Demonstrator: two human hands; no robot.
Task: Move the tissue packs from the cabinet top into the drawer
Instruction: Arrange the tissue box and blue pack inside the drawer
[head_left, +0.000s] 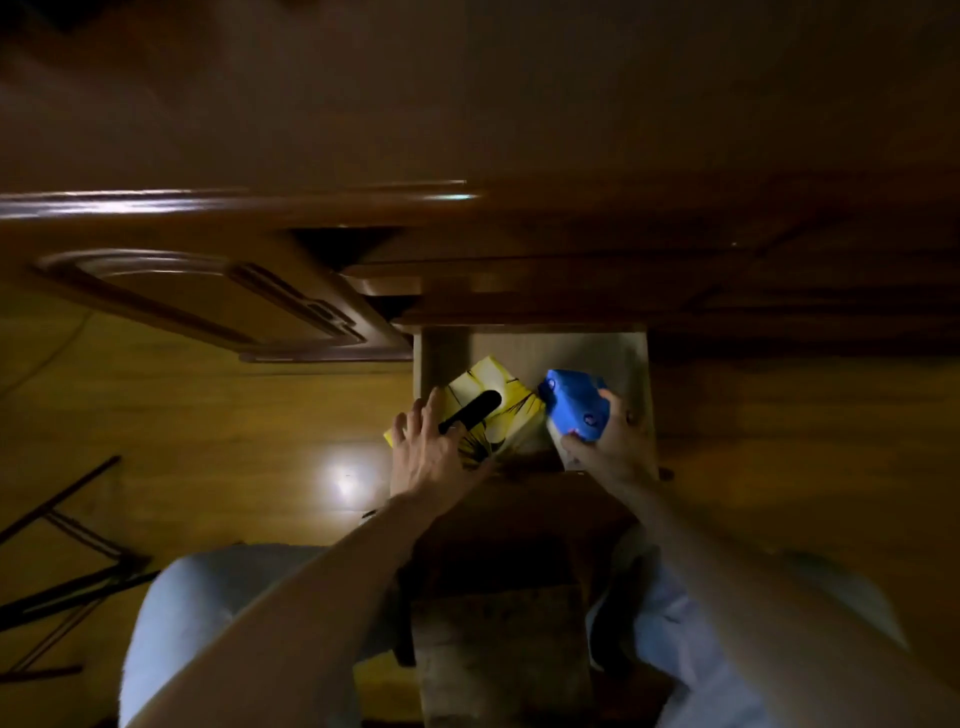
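A pulled-out drawer with a pale bottom sits below the dark wooden cabinet top. In the drawer's left half lies a yellow tissue pack with a black oval opening, tilted. My left hand rests flat on its near left side, fingers spread. A blue tissue pack is in the drawer's right half, and my right hand grips it from the near side. The cabinet top shows no packs in view.
An open cabinet door swings out on the left over the glossy wooden floor. Dark thin metal bars lie on the floor at the lower left. My knees in light trousers frame the drawer front.
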